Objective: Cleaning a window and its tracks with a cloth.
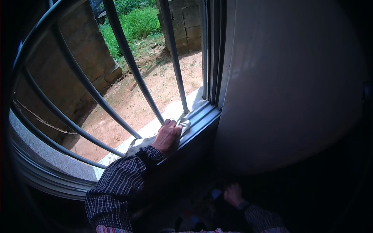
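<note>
My left hand (168, 136), in a dark checked sleeve, is closed on a pale cloth (183, 124) at the bottom of a window opening. The cloth lies against the metal sliding track (201, 119) of the window frame, and part of it trails back over the sill beside my wrist. Just beyond my knuckles stands a round metal window bar (151, 102). Low in the dark area to the right is my right hand (233, 194), dim and blurred, its fingers curled; whether it holds anything cannot be told.
Several more metal bars (174, 58) cross the opening. A pale wall (285, 81) rises on the right. Outside are bare reddish ground (116, 116), green grass (137, 26) and a block wall (75, 46). Deep shadow hides most of the floor below.
</note>
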The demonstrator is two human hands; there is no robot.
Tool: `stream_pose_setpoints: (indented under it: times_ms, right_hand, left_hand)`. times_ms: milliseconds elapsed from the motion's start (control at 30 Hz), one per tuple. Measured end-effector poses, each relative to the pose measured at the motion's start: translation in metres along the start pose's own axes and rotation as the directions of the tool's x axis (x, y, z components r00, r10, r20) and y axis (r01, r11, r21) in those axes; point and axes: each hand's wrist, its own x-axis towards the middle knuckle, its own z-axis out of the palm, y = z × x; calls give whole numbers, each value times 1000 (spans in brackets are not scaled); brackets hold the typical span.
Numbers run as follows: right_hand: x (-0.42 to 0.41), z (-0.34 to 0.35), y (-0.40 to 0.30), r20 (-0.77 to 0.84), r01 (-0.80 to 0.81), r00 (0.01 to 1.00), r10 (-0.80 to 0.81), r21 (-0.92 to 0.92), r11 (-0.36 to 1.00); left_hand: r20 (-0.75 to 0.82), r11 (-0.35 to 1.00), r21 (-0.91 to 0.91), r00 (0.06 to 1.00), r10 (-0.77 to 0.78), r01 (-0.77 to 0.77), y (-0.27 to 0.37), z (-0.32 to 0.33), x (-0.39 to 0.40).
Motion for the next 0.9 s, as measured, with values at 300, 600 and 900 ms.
stream_pose_setpoints:
  times_ms: [300, 600, 900]
  right_hand:
    - [-1, -5, -6, 231, 36, 972, -35, 1, 999]
    - [3, -6, -10, 15, -2, 1000, 1, 39, 999]
    - [-18, -5, -5, 55, -83, 995, 80, 53, 995]
  left_hand:
    - [217, 985, 170, 976, -30, -8, 6, 26, 71]
    - [289, 974, 181, 939, -187, 138, -34, -16, -86]
    - [542, 941, 271, 776, -322, 201, -2, -28, -50]
